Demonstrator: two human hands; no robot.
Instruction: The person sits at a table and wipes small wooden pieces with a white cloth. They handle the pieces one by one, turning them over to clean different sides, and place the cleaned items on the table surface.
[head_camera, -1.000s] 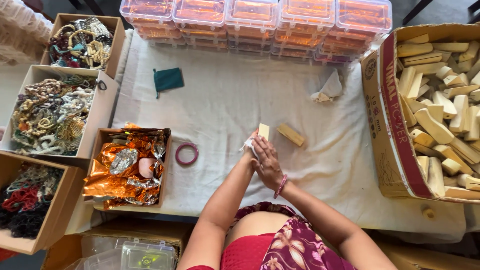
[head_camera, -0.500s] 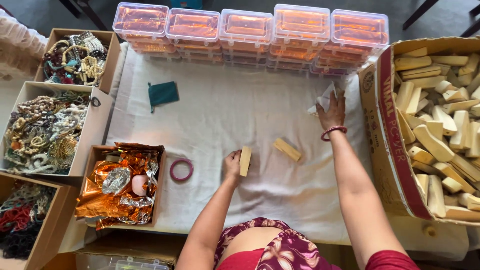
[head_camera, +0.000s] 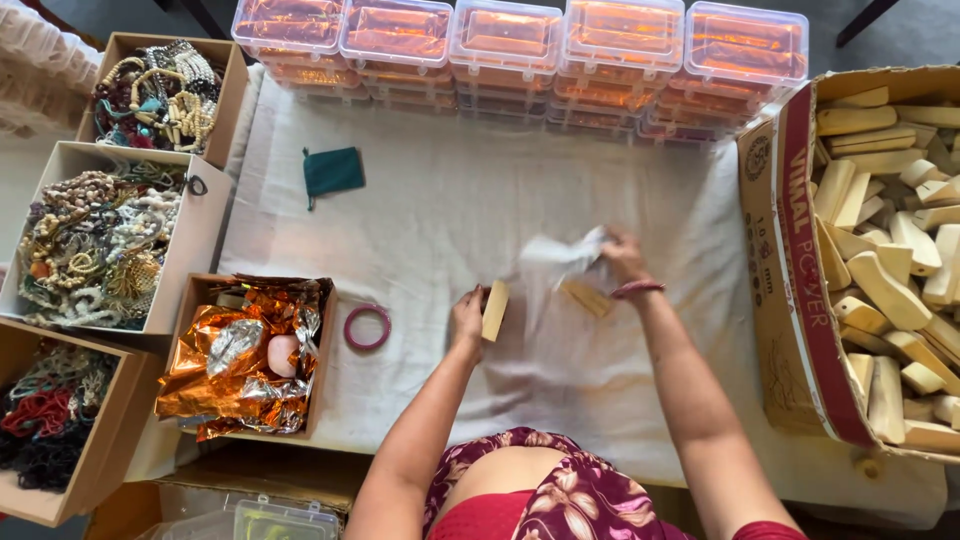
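My left hand (head_camera: 468, 316) holds a pale wooden block (head_camera: 494, 310) upright on the white cloth (head_camera: 450, 210). To its right, my right hand (head_camera: 622, 257), with a pink bangle on the wrist, grips a thin clear plastic wrapper (head_camera: 556, 262) that is blurred with motion. A second wooden block (head_camera: 586, 298) lies flat on the cloth just below that hand, partly seen through the wrapper.
A pink ring (head_camera: 367, 327) and a small green pouch (head_camera: 333, 172) lie on the cloth. Clear lidded boxes (head_camera: 520, 45) line the far edge. A carton of wooden blocks (head_camera: 880, 250) stands right. Boxes of bead jewellery (head_camera: 95, 240) and orange foil (head_camera: 240, 355) stand left.
My right hand reached to the far right of the cloth, took the clear wrapper there and brought it back over the flat block. My left hand has kept its block upright.
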